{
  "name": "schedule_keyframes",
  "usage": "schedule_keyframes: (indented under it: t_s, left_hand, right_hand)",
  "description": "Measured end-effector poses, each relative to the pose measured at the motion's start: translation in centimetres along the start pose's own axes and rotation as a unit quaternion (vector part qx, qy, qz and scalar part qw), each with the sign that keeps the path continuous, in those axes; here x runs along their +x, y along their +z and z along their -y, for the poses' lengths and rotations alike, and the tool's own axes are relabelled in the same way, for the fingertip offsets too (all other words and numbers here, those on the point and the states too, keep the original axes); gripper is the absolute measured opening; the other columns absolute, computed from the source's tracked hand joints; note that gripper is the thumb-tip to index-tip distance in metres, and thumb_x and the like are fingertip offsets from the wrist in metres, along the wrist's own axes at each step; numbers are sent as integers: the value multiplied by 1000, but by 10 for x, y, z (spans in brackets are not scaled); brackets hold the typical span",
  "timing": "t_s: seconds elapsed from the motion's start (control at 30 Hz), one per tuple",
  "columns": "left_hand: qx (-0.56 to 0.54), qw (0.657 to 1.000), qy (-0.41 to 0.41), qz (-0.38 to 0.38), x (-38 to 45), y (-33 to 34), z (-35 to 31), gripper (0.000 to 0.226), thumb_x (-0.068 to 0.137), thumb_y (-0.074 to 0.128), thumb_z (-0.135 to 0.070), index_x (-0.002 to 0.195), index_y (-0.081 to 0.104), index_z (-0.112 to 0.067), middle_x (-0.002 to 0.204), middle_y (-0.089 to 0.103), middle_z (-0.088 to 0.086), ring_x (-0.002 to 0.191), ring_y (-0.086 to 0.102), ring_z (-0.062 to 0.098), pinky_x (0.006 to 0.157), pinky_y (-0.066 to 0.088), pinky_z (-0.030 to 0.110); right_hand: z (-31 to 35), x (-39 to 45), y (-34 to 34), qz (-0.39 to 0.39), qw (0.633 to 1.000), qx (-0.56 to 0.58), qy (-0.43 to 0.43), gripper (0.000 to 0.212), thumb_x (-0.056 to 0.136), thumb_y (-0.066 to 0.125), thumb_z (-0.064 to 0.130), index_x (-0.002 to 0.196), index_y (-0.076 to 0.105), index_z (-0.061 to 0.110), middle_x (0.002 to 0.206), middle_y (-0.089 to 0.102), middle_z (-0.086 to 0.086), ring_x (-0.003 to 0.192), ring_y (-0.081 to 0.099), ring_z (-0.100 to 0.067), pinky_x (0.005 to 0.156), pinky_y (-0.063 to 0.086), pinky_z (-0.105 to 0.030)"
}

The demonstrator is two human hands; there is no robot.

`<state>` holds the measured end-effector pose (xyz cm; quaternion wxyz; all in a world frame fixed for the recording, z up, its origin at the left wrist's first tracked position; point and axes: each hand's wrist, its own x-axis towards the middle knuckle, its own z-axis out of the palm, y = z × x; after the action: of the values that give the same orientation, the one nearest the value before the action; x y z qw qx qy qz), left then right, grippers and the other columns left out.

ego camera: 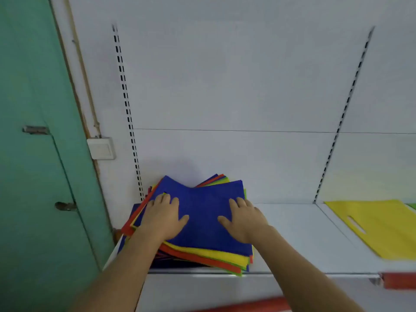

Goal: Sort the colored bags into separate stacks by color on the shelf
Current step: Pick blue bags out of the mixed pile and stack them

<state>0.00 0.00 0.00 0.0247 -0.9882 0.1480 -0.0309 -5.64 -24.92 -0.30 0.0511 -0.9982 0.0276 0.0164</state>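
Observation:
A mixed pile of flat bags lies at the left end of the white shelf (299, 233). A blue bag (202, 206) is on top, with yellow bags (216, 254), red bags (202, 260) and green edges showing under it. My left hand (163, 216) lies flat on the left part of the blue bag, fingers straight. My right hand (244, 218) lies flat on its right part, fingers also straight. The far edge of the blue bag bends up against the back panel. A single yellow bag (380, 226) with a cut-out handle lies flat on the shelf section to the right.
A green door (38, 154) with hinges stands to the left, beside a white wall switch (101, 148). Slotted uprights (128, 109) run up the white back panel. A red strip (398, 280) marks the shelf's front edge at right. A green corner (412, 206) shows at the far right.

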Motion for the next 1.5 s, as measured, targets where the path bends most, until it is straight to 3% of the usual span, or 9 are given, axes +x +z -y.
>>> schedule_keyframes:
  t_s: [0.3, 0.57, 0.67, 0.8, 0.93, 1.03, 1.1, 1.23, 1.5]
  left_hand:
    - [98, 994, -54, -4, 2, 31, -7, 99, 99, 16, -76, 165, 17, -2, 171, 12, 26, 160, 3, 41, 128, 5, 59]
    - [99, 994, -27, -28, 1, 37, -16, 87, 104, 20, -65, 163, 26, -2, 174, 0, 21, 160, -7, 40, 127, 4, 61]
    - [100, 994, -13, -28, 2, 38, -20, 85, 104, 16, -65, 162, 31, -4, 174, -5, 20, 160, -13, 39, 127, -1, 63]
    - [51, 999, 9, 10, 4, 42, -41, 87, 103, 7, -66, 163, 29, -7, 174, 16, 15, 161, 0, 36, 125, -5, 65]
    - [-20, 998, 34, 45, 11, 41, -54, 81, 105, 12, -66, 167, 15, -14, 174, 12, 14, 161, 3, 34, 128, 1, 60]
    - [10, 999, -20, -41, 7, 34, -49, 80, 107, 26, -60, 167, 11, -9, 174, 7, 21, 161, 1, 38, 129, 10, 57]
    - [47, 991, -94, -82, 1, 26, -45, 91, 103, 29, -65, 165, 8, -2, 171, 4, 29, 160, -1, 44, 128, 8, 60]
    - [57, 989, -136, -9, -14, 28, -47, 108, 95, 16, -82, 165, 6, 1, 169, 12, 33, 159, 4, 47, 126, 1, 64]
    - [22, 993, -116, -11, -15, 46, -58, 86, 104, 20, -63, 164, 15, -1, 171, 3, 31, 159, 0, 45, 127, 5, 63]
  right_hand:
    - [7, 27, 51, 16, 999, -2, 41, 86, 103, 16, 73, 168, 15, 16, 176, 10, -12, 162, 7, -33, 130, 15, -51]
    - [9, 20, 51, -101, 994, -20, 26, 41, 110, 33, 44, 138, 60, 28, 142, 61, 8, 136, 49, -19, 116, 37, -40]
    - [5, 12, 52, -138, 990, -9, 34, 37, 110, 36, 39, 131, 67, 33, 133, 65, 12, 132, 50, -20, 110, 41, -40]
    - [-19, 5, 51, -133, 983, 57, 109, 39, 109, 39, 42, 137, 64, 31, 145, 54, -2, 130, 50, -32, 106, 48, -43]
    - [-40, 13, 42, -115, 954, 191, 201, 55, 101, 56, 53, 144, 51, 18, 140, 50, -15, 115, 60, -40, 97, 52, -46]
    - [-52, 21, 31, -139, 907, 311, 249, 54, 93, 72, 33, 133, 46, 8, 116, 61, -14, 98, 62, -37, 81, 55, -47]
    - [-56, 25, 24, -154, 897, 346, 227, 39, 92, 72, 25, 122, 54, 7, 103, 65, -8, 91, 62, -31, 78, 55, -46]
    - [-49, 29, 24, -169, 917, 326, 157, 13, 94, 68, 26, 96, 63, 14, 89, 68, -1, 79, 61, -22, 65, 48, -36]
    - [-59, 28, 36, -143, 931, 292, 168, 10, 90, 61, 16, 81, 55, 14, 76, 63, -5, 73, 58, -28, 62, 46, -39]
